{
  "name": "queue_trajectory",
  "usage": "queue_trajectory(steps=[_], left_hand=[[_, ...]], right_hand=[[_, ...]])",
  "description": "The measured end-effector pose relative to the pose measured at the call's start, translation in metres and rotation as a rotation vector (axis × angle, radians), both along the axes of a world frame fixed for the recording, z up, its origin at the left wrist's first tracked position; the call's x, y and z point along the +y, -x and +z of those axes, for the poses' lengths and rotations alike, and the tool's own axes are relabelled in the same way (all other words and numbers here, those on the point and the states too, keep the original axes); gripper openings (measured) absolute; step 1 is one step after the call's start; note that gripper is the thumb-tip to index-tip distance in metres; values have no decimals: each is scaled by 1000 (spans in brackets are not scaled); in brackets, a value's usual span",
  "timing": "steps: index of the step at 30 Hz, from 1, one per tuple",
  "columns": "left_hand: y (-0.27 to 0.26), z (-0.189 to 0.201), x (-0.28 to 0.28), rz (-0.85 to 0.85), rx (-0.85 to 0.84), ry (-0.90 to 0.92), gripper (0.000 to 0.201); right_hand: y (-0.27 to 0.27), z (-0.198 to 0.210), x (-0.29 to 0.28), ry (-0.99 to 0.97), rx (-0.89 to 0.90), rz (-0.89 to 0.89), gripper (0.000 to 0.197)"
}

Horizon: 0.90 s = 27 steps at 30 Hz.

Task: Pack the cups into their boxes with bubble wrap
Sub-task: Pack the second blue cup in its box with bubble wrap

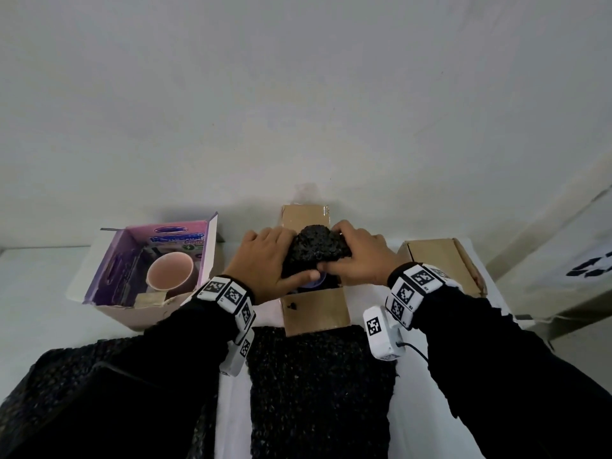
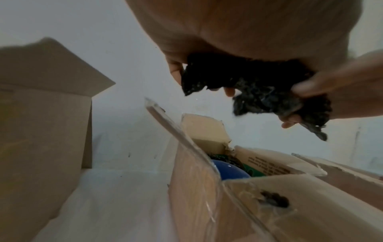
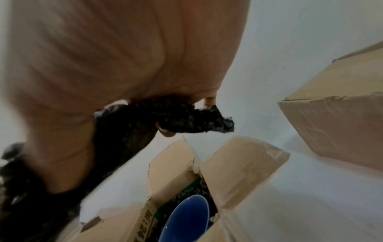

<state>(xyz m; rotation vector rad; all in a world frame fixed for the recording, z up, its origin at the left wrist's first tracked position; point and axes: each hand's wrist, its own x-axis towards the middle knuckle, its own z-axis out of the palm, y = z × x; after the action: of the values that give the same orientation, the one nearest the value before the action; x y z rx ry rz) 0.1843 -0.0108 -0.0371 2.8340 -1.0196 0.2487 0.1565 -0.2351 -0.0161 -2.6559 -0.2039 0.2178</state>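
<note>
Both hands grip a crumpled wad of black bubble wrap (image 1: 316,248) just above the open brown cardboard box (image 1: 314,313) in the middle. My left hand (image 1: 268,260) holds its left side, my right hand (image 1: 357,256) its right side. In the left wrist view the wad (image 2: 261,88) hangs from curled fingers over the box (image 2: 207,196), where a blue cup (image 2: 232,172) lies among more black wrap. The right wrist view shows the same blue cup (image 3: 186,217) inside the box (image 3: 238,172). A pink cup (image 1: 169,271) sits in the purple box (image 1: 109,270) at left.
A shut brown box (image 1: 443,260) stands to the right of the middle one. Flat sheets of black bubble wrap (image 1: 318,392) lie on the white table (image 1: 33,293) in front of me. A white wall rises right behind the boxes.
</note>
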Motion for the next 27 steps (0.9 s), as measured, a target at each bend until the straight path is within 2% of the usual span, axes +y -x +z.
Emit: queue_trajectory(steps=[1,2,4,8,11,14,18,20,23,27], left_hand=[[1,-4,0,-4,-29,30,68],[3,-6,-2,1,-26,45,64],[1,-9,-6,21,-24,20,54],[-1,-20,-5,-3,-24,-95,45],[-1,-24,-5,-41,84,-129,38],[1,-26,-7,-151,130,-230,26],[6,-36,-5,-185,199,-220,54],[8,-40,-5,-177,165,-268,51],[6,-38,-8,-100,84,-278,44],[8,-38,-15,-30,104,-306,30]], right_hand=[[-1,-4,1,0,30,-4,69],[-3,-9,2,-5,61,-13,72],[-6,-20,6,10,85,-39,59],[-5,-35,8,143,-40,65,38],[-5,-37,11,167,-68,146,32],[-9,-35,19,314,-89,254,24],[-10,-44,24,430,-66,335,30],[-11,-47,21,440,-36,331,32],[-13,-46,19,432,-6,312,49],[-6,-46,20,451,1,293,59]])
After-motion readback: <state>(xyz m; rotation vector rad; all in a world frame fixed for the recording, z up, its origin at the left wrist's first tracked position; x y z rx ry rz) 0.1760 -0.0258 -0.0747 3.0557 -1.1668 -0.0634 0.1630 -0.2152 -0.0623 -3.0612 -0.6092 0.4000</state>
